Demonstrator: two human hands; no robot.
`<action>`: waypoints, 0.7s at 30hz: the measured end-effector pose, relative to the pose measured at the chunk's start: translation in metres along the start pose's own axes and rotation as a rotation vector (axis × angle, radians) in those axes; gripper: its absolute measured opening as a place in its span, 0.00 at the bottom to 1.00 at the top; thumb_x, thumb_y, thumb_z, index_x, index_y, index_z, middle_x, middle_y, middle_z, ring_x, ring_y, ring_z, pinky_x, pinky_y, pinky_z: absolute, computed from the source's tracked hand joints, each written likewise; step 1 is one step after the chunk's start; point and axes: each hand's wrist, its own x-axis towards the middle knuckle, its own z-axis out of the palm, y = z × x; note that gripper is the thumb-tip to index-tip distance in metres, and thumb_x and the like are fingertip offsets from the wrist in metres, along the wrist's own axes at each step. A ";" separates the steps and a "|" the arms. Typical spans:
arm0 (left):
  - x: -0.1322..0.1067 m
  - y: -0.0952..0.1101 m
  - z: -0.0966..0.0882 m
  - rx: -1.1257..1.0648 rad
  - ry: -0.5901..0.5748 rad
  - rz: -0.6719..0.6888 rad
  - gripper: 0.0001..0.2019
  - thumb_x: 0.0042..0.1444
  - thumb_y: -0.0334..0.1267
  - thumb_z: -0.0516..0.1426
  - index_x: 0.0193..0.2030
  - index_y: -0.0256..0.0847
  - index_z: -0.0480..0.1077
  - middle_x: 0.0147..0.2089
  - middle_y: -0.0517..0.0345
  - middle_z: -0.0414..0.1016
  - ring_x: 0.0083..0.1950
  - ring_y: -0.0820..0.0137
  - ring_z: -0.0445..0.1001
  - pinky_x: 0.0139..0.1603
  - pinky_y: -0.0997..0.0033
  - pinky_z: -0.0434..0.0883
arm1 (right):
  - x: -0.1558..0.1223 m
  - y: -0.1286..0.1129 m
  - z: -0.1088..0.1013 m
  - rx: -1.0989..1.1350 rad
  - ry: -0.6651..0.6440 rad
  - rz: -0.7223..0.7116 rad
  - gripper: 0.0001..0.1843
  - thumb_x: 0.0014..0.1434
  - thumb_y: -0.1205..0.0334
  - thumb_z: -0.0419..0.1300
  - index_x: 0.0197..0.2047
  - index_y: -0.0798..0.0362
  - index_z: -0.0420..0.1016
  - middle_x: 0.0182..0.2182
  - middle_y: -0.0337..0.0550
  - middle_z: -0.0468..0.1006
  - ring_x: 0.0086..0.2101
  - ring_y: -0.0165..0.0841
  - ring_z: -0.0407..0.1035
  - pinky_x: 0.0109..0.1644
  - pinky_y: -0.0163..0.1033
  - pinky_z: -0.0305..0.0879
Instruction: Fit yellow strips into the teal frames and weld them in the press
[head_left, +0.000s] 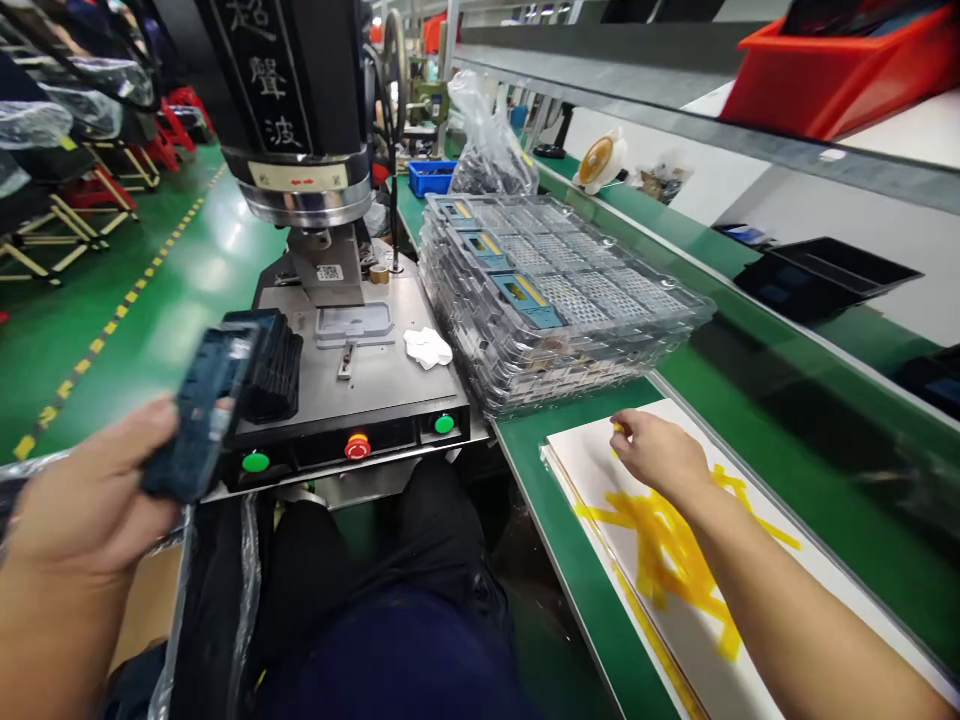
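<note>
My left hand (105, 490) is closed around the edge of a dark blue-black plastic housing (199, 420), held tilted at the left of the machine and slightly blurred. Beside it, a stack of similar dark housings (275, 365) stands on the metal machine table. My right hand (660, 450) is pinched above the far end of a white board (592, 455). A small bit of a yellow strip (619, 430) shows at its fingertips. Under the right forearm, several more yellow strips (664, 545) lie crisscrossed on the board.
An ultrasonic press (292, 90) stands ahead over a grey fixture (354, 324); a white crumpled piece (428, 347) lies nearby. Green buttons (444, 424) and a red stop button (357, 446) line its front. Stacked clear trays (562, 290) stand right of it, below a shelf with a red bin (832, 75).
</note>
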 end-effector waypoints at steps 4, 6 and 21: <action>-0.033 -0.072 0.020 -0.247 -0.278 -0.271 0.19 0.47 0.30 0.63 0.48 0.37 0.73 0.45 0.52 0.79 0.40 0.69 0.76 0.38 0.75 0.75 | -0.012 -0.068 0.003 0.857 0.081 -0.157 0.14 0.54 0.55 0.61 0.41 0.54 0.76 0.31 0.43 0.78 0.31 0.37 0.73 0.38 0.42 0.69; -0.046 -0.106 0.027 -0.327 -0.345 -0.394 0.21 0.41 0.27 0.64 0.46 0.36 0.73 0.45 0.50 0.79 0.39 0.66 0.76 0.39 0.69 0.76 | -0.023 -0.109 0.008 1.248 -0.045 -0.222 0.18 0.49 0.50 0.66 0.39 0.54 0.75 0.27 0.40 0.76 0.26 0.34 0.71 0.32 0.39 0.68; -0.070 -0.168 0.038 -0.505 -0.143 -0.548 0.15 0.51 0.29 0.60 0.47 0.35 0.70 0.52 0.42 0.76 0.41 0.63 0.78 0.44 0.60 0.75 | -0.089 -0.243 0.090 1.757 -0.666 -0.176 0.24 0.41 0.50 0.76 0.36 0.56 0.77 0.25 0.40 0.78 0.26 0.32 0.74 0.31 0.33 0.72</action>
